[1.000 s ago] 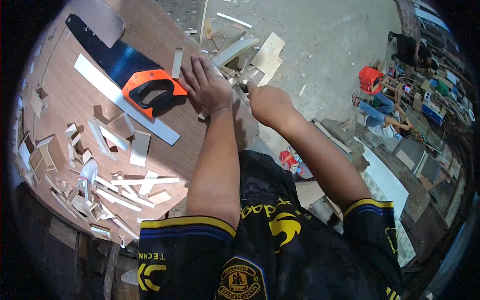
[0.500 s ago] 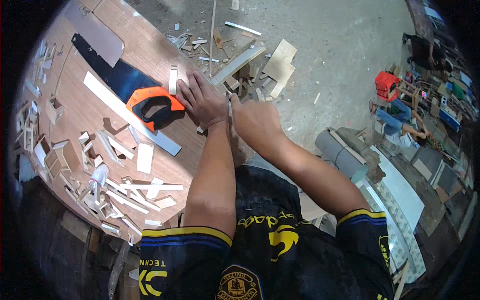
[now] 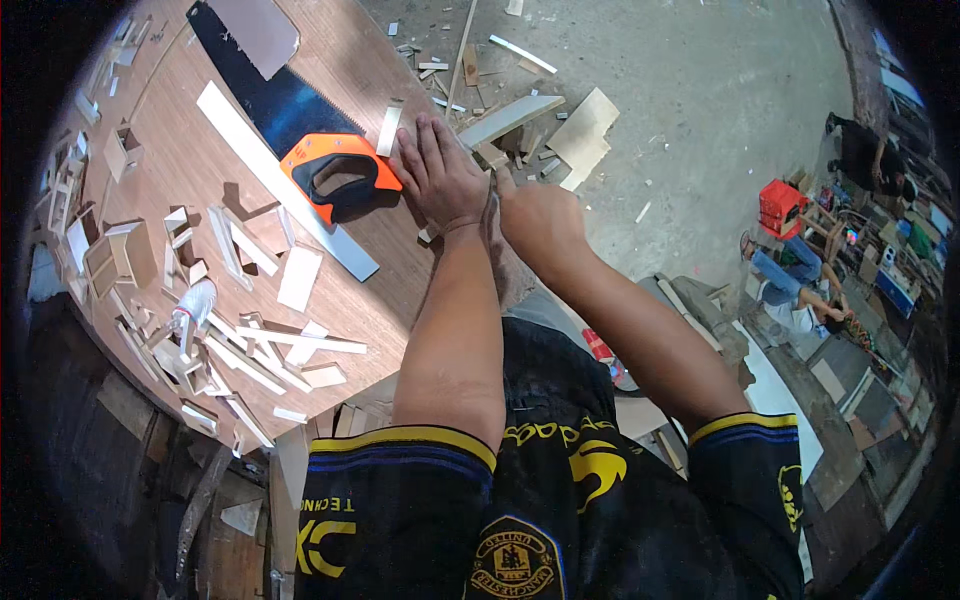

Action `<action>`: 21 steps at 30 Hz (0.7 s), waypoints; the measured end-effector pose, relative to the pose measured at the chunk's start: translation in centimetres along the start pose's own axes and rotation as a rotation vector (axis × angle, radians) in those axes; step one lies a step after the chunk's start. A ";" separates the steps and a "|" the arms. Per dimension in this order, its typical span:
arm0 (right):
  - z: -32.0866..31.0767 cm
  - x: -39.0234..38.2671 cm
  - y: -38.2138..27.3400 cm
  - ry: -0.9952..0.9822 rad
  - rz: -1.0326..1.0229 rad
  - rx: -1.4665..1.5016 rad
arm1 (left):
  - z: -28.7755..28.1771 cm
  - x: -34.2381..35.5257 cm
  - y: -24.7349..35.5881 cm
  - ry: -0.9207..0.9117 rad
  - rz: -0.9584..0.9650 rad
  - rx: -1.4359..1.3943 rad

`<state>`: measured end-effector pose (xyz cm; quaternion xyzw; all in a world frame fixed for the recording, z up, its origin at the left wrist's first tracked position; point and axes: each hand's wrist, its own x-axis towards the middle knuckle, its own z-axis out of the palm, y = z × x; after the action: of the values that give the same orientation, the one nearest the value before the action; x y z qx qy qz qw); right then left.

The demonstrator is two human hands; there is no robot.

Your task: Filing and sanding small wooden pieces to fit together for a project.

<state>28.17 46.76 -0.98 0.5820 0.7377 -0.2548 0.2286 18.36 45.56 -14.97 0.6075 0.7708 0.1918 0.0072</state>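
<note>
My left hand lies flat, fingers stretched, at the edge of the wooden table; anything beneath it is mostly hidden. Just right of it my right hand is curled round a small tool, largely hidden by the fingers, with its index finger pointing forward. Beside my left fingertips are a short pale block and a handsaw with an orange and black handle and dark blade. A long white strip lies along the saw's left side.
Many small wooden offcuts and a white tube-like bundle lie on the table's left. More scraps litter the concrete floor. At the right are two people, a red box and stacked boards.
The whole view has shifted with my head. My right hand has edged inward against the left hand, and the dark handle seen earlier at its fingers is now mostly covered.
</note>
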 end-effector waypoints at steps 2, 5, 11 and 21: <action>0.0 1.0 -0.4 -0.007 -0.027 0.001 | -0.1 0.0 -0.1 -0.003 -0.002 -0.007; -3.8 -1.4 -0.2 -0.098 -0.079 -0.081 | -0.4 -0.1 -0.2 -0.041 -0.055 0.016; -1.3 0.8 -0.2 -0.097 0.040 -0.040 | 0.3 0.2 -0.2 0.003 -0.010 0.013; -2.2 -0.6 -0.7 -0.089 0.043 -0.071 | -0.1 -0.1 0.0 -0.020 -0.035 -0.012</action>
<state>27.53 47.64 1.14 0.5773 0.7226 -0.2492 0.2873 18.33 45.38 -14.89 0.5959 0.7799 0.1901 0.0220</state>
